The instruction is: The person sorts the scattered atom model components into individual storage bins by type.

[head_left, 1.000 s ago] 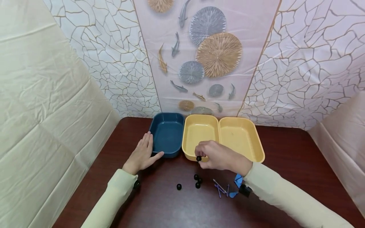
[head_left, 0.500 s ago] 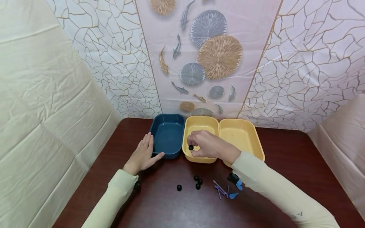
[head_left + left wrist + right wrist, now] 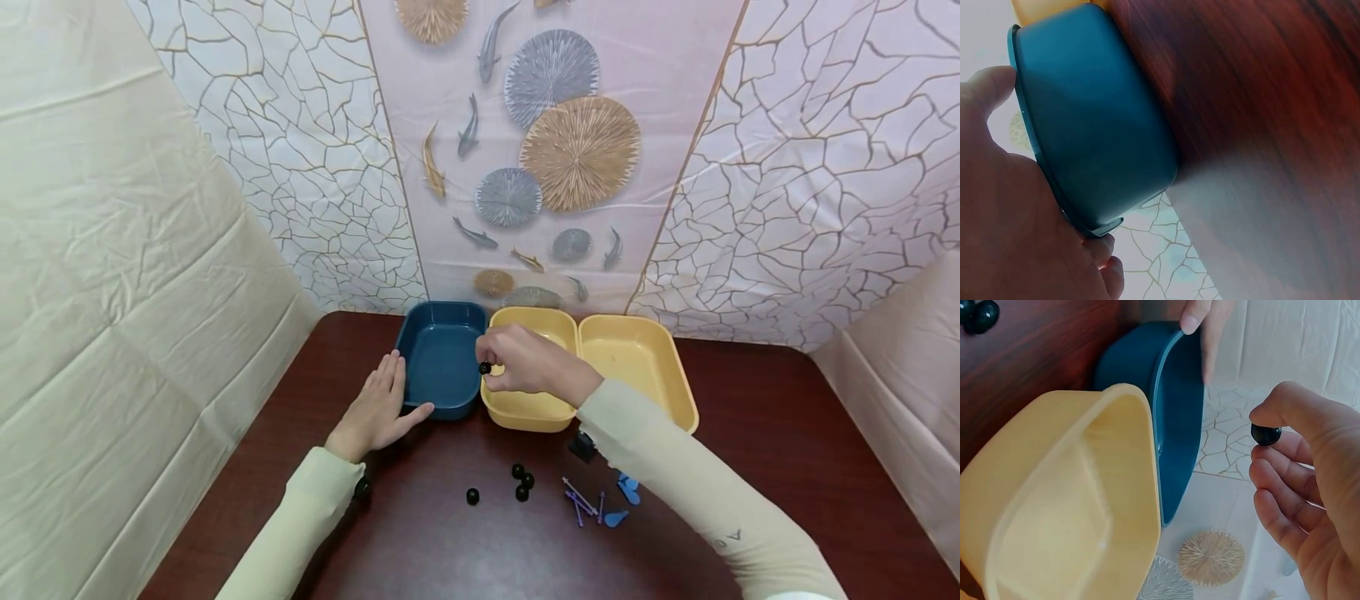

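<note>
My right hand pinches a small black ball between thumb and fingertips, above the left side of the middle yellow tray near the blue tray. My left hand rests against the left and front rim of the blue tray, its fingers straight and thumb spread along the near edge. In the left wrist view, the thumb touches the blue tray's rim. Several more black balls lie on the table in front of the trays, one black ball apart from the cluster.
A second yellow tray stands right of the middle one. Purple sticks and blue drop-shaped pieces lie on the dark wooden table, near the right sleeve. A patterned cloth hangs behind the trays.
The right hand has moved left and farther from me, from the middle yellow tray's front edge toward the blue tray, carrying the black ball. The left hand stays on the blue tray.
</note>
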Demonstrator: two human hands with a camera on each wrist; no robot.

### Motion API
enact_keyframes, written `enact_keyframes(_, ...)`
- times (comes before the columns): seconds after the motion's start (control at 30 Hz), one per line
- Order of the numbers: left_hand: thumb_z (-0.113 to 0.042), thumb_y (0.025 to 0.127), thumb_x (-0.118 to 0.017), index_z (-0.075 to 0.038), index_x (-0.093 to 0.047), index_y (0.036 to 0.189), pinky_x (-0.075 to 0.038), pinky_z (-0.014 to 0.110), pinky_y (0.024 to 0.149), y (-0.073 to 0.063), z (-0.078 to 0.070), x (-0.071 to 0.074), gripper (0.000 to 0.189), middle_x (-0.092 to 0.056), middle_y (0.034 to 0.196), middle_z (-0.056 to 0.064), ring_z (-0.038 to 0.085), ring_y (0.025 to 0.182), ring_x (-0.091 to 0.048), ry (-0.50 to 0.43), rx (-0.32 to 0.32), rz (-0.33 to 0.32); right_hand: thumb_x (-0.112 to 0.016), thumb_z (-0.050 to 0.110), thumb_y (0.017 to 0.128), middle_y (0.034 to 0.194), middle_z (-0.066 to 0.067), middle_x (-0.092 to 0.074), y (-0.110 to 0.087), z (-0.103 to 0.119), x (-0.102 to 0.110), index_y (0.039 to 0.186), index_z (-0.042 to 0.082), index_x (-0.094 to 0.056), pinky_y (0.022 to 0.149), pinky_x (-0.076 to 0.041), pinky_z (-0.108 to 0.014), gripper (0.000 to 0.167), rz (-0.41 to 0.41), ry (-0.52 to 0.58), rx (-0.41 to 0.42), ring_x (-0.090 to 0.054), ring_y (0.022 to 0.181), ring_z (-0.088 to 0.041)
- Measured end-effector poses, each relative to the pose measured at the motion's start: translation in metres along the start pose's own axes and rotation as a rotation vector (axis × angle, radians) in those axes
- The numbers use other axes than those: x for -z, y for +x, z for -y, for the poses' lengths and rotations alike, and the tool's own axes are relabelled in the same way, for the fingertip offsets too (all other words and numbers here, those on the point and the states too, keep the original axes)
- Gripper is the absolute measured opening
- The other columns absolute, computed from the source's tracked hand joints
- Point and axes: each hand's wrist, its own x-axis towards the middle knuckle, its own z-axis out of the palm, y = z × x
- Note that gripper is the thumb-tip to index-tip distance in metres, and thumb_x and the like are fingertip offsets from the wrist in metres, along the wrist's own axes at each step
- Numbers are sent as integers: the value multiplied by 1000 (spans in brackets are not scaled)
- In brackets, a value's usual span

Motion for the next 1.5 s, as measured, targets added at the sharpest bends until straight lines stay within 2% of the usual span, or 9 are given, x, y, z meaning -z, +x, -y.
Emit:
enact_keyframes(0.33,-65,102,-49,8,-11,166,-19,62,132,3,-1,-1,104,-7,177,25,46,165,-9,-5,-4,13,-79,16,91,94,-6,-70,19,-7,-10,98,10,-74,76,-56,-27,11,5,0,-14,-61,81,-13)
enact_keyframes(0.57,-64,102,-50,9,-11,166,-19,62,132,0,0,1,104,-8,177,26,47,164,-9,-6,-1,15,-80,18,91,99,-5,-71,30,-11,-30,101,10,-74,81,-59,-27,14,7,37,-34,-66,87,-14)
enact_keyframes(0.77,-65,103,-50,8,-9,166,-18,62,132,1,1,2,105,-6,177,26,46,165,-8,-10,-4,16,-81,17,90,98,-5,-70,37,-16,-49,100,11,-73,81,-59,-28,14,-2,51,-59,-65,87,-14)
enact_keyframes(1.03,-64,103,-49,9,-9,166,-18,61,132,0,0,3,104,-6,177,26,46,165,-8,-3,-7,24,-80,19,92,101,-5,-72,43,-21,-66,106,10,-74,84,-61,-29,17,44,78,-116,-65,89,-14)
enact_keyframes(1.2,-63,103,-49,8,-9,166,-17,61,132,0,-1,3,103,-5,177,25,45,165,-6,-4,-6,29,-79,18,94,105,-6,-72,43,-22,-69,110,9,-75,87,-62,-31,20,49,90,-140,-66,93,-16)
enact_keyframes(1.37,-65,103,-49,8,-10,166,-17,61,132,1,0,2,104,-5,177,25,45,165,-7,6,-5,25,-77,19,96,115,-10,-73,42,-22,-67,122,4,-74,91,-63,-34,30,76,111,-173,-69,100,-18)
enact_keyframes(1.5,-66,103,-49,8,-10,166,-17,61,132,0,1,2,105,-4,177,25,45,165,-6,6,2,31,-76,18,97,120,-12,-73,40,-20,-60,125,2,-73,92,-63,-34,33,78,102,-152,-72,103,-20)
